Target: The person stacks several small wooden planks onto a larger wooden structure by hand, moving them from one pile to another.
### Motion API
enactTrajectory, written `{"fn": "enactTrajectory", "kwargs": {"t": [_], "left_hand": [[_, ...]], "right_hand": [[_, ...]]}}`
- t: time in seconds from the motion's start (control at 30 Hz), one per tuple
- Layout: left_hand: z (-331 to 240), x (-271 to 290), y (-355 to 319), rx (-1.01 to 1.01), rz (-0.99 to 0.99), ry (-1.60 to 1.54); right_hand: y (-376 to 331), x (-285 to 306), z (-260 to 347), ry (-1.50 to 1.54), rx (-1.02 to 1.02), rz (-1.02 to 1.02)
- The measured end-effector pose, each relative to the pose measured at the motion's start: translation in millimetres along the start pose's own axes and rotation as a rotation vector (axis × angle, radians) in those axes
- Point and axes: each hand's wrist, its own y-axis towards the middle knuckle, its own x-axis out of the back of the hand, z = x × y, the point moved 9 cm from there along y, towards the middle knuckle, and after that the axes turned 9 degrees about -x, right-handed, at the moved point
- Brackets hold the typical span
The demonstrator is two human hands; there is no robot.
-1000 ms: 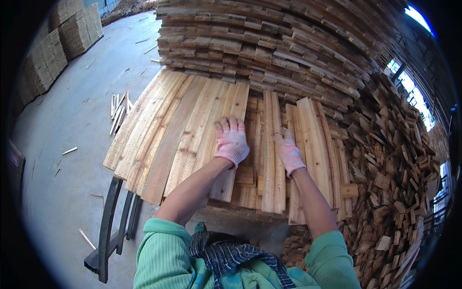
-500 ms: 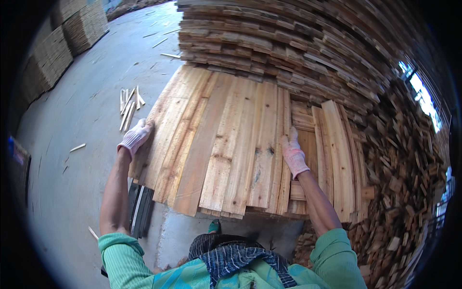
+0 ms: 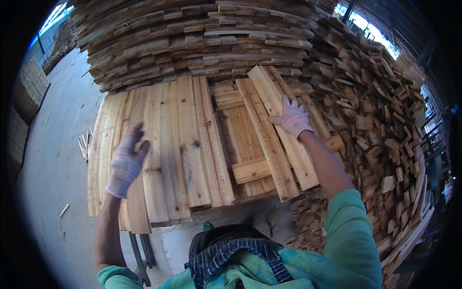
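Note:
A layer of long pale wooden planks (image 3: 183,144) lies side by side in front of me. My left hand (image 3: 126,161), in a white and pink glove, hovers blurred over the left planks with fingers apart, holding nothing. My right hand (image 3: 291,117), gloved the same, rests flat with spread fingers on slanted planks (image 3: 269,139) at the right of the layer. A short crosswise board (image 3: 250,169) lies beneath those slanted planks.
A tall stack of rough boards (image 3: 192,43) rises behind the layer. A heap of short wood offcuts (image 3: 385,125) fills the right side. Grey concrete floor (image 3: 53,168) with loose slats (image 3: 84,144) lies to the left; stacked pallets (image 3: 29,91) stand far left.
My left hand has swung from the left edge of the plank layer inward and up over the planks. My right hand stays on the right planks; my view has shifted right.

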Motion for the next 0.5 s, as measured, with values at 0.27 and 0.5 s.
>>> {"fn": "enactTrajectory", "kwargs": {"t": [0.27, 0.5], "left_hand": [[-145, -292, 52, 0.226, 0.376, 0.047], [-54, -343, 70, 0.103, -0.126, -0.029]], "right_hand": [[10, -23, -5, 0.012, 0.082, -0.090], [-13, -26, 44, 0.277, 0.214, -0.229]]}}
